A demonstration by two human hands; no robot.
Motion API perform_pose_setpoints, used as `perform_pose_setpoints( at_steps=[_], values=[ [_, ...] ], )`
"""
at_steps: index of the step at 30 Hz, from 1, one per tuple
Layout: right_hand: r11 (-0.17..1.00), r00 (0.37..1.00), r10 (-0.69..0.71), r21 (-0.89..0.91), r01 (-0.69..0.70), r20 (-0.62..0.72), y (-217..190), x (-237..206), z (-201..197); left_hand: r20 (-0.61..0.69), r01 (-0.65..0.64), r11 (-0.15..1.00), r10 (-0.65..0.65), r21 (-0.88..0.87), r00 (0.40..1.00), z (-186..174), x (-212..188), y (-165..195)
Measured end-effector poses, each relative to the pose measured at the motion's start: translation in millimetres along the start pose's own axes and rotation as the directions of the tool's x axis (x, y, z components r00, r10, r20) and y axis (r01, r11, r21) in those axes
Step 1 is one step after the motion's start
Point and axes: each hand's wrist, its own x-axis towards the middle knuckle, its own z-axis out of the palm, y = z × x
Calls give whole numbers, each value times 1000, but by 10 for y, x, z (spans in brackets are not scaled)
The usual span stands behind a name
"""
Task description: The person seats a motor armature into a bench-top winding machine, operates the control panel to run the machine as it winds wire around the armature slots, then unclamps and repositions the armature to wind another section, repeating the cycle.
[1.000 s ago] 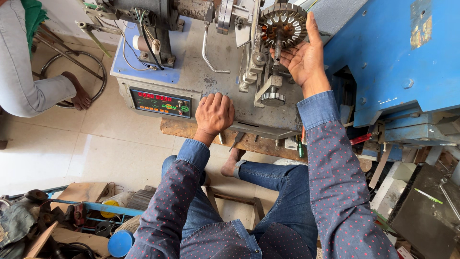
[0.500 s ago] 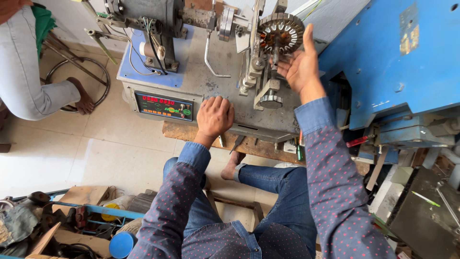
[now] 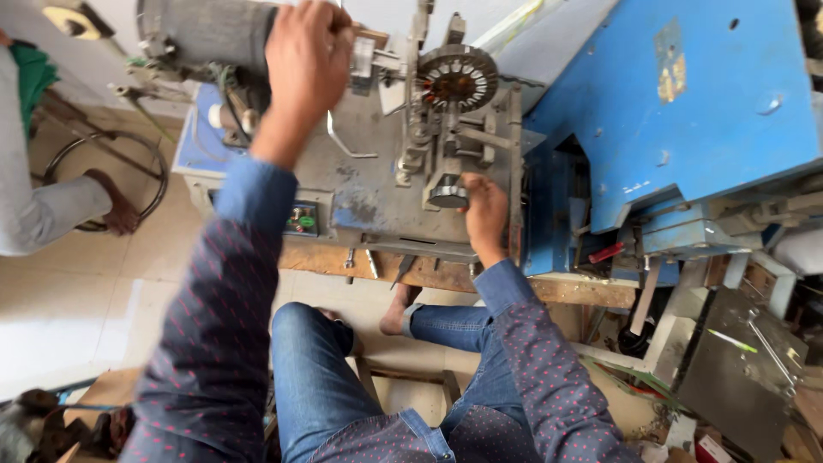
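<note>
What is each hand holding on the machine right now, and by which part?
The right hand grips the round knob by its rim, below the stator. The left hand rests on the machine's top; its grip cannot be told.

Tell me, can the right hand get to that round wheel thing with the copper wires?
Probably yes. The right hand rests on a knob just below the round stator, with only small metal machine parts between, and nothing covers it.

- A rough wooden table [image 3: 446, 273] carries a grey winding machine [image 3: 386, 184], its metal base resting on the planks.
- Bolts and small tools [image 3: 377, 261] lie along the table's front edge.
- A blue metal housing [image 3: 677, 111] stands just beside the machine.
- Pale tiled floor [image 3: 77, 300] spreads below.
</note>
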Motion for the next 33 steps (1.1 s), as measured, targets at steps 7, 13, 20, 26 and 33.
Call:
perform_pose_setpoints(
  at_steps=[7, 13, 20, 26, 33],
  values=[
    [973, 999, -34, -230, 34, 3, -205, -58, 58, 262, 51, 997, -64, 57, 963, 691, 450, -537],
    [956, 979, -189, -214, 200, 75, -227, -30, 13, 430, 133, 989, -148, 65, 891, 952, 567, -674],
    [985, 986, -137, -117, 125, -94, -511, -45, 45, 596, 190, 981, -128, -42, 793, 1190, 719, -511],
    [903, 894, -428, -29, 428, -133, -1565, 279, 61, 746, 359, 930, -297, 83, 596, 1421, 819, -441],
    [908, 903, -187, -283, 309, 386, -2391, 1587, 351, 652, 288, 957, -196, -36, 733, 1656, 850, -557]
  ],
)
